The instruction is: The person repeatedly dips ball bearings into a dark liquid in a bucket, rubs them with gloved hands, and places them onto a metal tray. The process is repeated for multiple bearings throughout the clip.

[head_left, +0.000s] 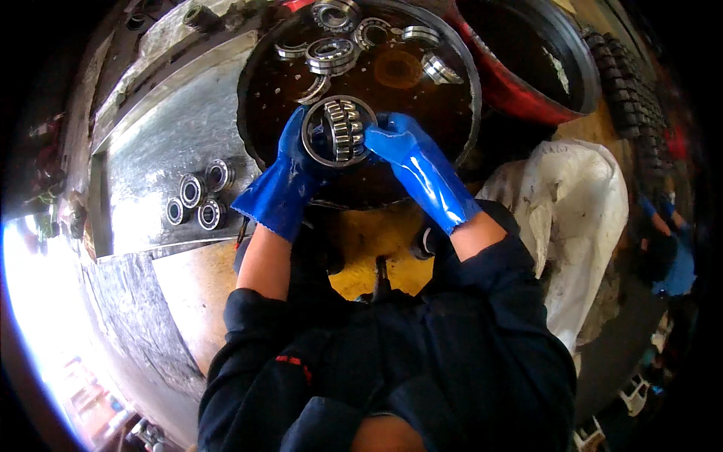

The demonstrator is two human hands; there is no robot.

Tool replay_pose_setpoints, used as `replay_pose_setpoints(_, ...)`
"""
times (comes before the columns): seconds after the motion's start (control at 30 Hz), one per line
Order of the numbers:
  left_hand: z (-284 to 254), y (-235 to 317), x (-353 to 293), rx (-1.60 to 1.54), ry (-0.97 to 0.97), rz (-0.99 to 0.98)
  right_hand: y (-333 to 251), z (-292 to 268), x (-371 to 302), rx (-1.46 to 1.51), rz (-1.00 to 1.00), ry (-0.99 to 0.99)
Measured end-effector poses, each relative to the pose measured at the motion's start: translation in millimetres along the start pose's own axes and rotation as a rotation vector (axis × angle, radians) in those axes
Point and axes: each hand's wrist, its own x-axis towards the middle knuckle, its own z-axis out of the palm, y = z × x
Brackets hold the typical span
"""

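I hold a shiny roller bearing [343, 129] over the near half of a round basin of dark liquid [474, 90]. Its outer ring faces up, and the inner part with rows of rollers sits turned crosswise inside it. My left hand [285, 184], in a long blue rubber glove, is closed on the ring's left side. On the right side my gloved right hand [410, 151] grips beside the rollers, thumb toward them. Several more bearings [331, 56] and ring parts lie in the basin's far half, including a tilted bearing [440, 69] at the right.
A metal tray [162, 135] at the left holds several small bearings [192, 190]. Beyond the basin to the right stands a red drum [520, 94] with dark contents. A whitish sack [580, 203] lies near my right arm. Farther right is a person in blue [678, 260].
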Motion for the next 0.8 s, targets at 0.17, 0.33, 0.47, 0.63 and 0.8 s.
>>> replay_pose_setpoints(0.17, -72.5, 12.2, 32.1, 0.076, -0.103, 0.192, -84.8, 7.2, -55.8, -0.053, -0.006, -0.084)
replay_pose_setpoints(0.33, -58.3, 13.6, 27.4, 0.155, -0.093, 0.273, -125.3, 17.2, -87.0, -0.001, 0.049, 0.02)
replay_pose_setpoints(0.47, -53.5, 10.9, 21.0, 0.209, 0.104, 0.373, -135.2, 28.5, -97.0, 0.051, 0.069, 0.069)
replay_pose_setpoints(0.63, -37.8, 2.0, 8.3, 0.607, 0.32, 0.532, -137.4, 37.6, -98.4, 0.092, 0.093, 0.108)
replay_pose_setpoints(0.8, -29.5, -4.7, -4.3, 0.463, 0.225, 0.5, -122.4, 36.4, -90.4, 0.031, 0.064, 0.128)
